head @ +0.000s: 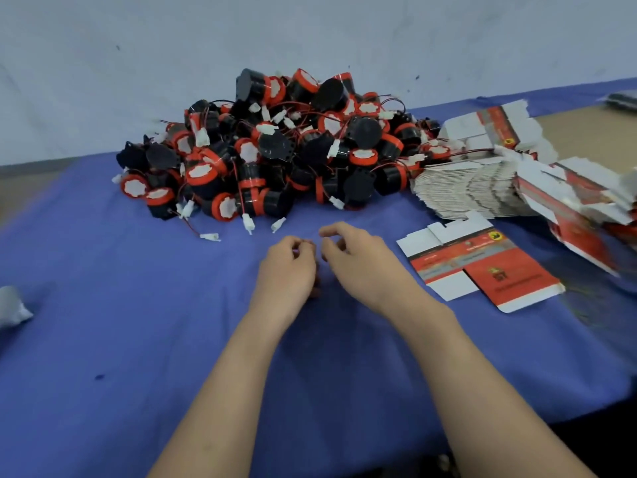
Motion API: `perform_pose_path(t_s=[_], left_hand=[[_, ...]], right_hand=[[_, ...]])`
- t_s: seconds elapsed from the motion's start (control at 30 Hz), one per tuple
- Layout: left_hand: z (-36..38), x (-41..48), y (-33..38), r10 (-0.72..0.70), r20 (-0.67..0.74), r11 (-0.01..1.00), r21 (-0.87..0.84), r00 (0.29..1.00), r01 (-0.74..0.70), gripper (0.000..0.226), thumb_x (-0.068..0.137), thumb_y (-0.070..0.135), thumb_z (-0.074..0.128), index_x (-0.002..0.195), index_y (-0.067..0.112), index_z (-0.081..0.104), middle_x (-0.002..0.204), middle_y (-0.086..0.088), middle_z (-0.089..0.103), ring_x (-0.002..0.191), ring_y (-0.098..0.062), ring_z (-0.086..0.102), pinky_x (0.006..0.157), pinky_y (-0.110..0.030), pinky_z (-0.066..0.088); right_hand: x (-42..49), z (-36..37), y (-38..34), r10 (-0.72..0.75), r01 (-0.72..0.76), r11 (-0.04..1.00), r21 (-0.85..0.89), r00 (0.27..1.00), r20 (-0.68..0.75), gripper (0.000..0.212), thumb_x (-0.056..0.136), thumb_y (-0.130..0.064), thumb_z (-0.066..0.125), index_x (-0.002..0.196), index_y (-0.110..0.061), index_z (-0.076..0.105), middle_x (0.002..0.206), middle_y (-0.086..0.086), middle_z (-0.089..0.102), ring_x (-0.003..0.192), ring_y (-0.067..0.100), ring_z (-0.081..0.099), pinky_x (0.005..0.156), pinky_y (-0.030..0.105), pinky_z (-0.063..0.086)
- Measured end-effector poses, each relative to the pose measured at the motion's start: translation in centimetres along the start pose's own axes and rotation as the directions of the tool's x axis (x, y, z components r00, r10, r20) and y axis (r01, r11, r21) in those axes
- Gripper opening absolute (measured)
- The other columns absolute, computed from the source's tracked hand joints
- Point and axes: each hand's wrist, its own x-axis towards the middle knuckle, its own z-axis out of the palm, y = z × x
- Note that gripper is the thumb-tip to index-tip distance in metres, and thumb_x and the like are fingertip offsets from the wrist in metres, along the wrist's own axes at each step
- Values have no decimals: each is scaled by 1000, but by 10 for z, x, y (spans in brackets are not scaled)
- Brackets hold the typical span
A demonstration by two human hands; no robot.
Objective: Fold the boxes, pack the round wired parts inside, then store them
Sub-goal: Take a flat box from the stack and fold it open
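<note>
Left hand [287, 267] curled at middle of the bench [138, 339] — can't tell if it pinches anything — right hand [358, 260] loosely curled, empty; should take the flat box [482, 270] near its right, creasing flaps squarely; round wired parts [275, 150] heaped at far edge.

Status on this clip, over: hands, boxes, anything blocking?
Left hand curled, grip unclear; right hand loose, empty. Flat box lies beside right hand, untouched. Round wired parts piled beyond. Bare cloth between.
</note>
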Motion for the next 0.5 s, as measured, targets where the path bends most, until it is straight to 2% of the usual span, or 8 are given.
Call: perform_pose_path(t_s=[0.1, 0.2, 0.37, 0.5], left_hand=[[4, -2, 2, 32, -26, 997, 69, 999, -31, 19, 102, 28, 46, 91, 24, 61, 85, -4, 71, 61, -15, 64, 65, -47, 59], [6, -6, 5, 40, -41, 996, 87, 998, -36, 20, 103, 31, 46, 89, 27, 60, 86, -2, 70, 63, -17, 64, 67, -49, 60], [8, -13, 10, 47, -55, 994, 106, 997, -41, 21, 103, 31, 45, 89, 26, 60, 87, -3, 69, 84, -33, 68, 73, -56, 58], [8, -18, 9, 45, -60, 994, 98, 997, -39, 20, 102, 31, 45, 89, 28, 60, 89, -5, 69, 89, -35, 66, 76, -57, 57]], right_hand=[[-2, -18, 18, -19, 6, 992, -129, 994, -104, 36, 104, -33, 45, 139, -26, 53, 131, 2, 60, 118, 27, 53, 98, 41, 46], [-7, -43, 42, 46, -122, 944, -307, 969, -245, 46, 102, -35, 50, 147, -25, 43, 145, 8, 44, 131, 34, 39, 104, 45, 34], [-18, -72, 73, 207, -355, 879, -318, 886, -415, 68, 98, -44, 56, 154, -17, 31, 157, 21, 29, 146, 40, 25, 120, 52, 18], [-18, -77, 84, 306, -445, 833, -329, 865, -398, 85, 95, -58, 56, 158, -14, 18, 160, 27, 23, 151, 42, 15, 121, 60, 5]])
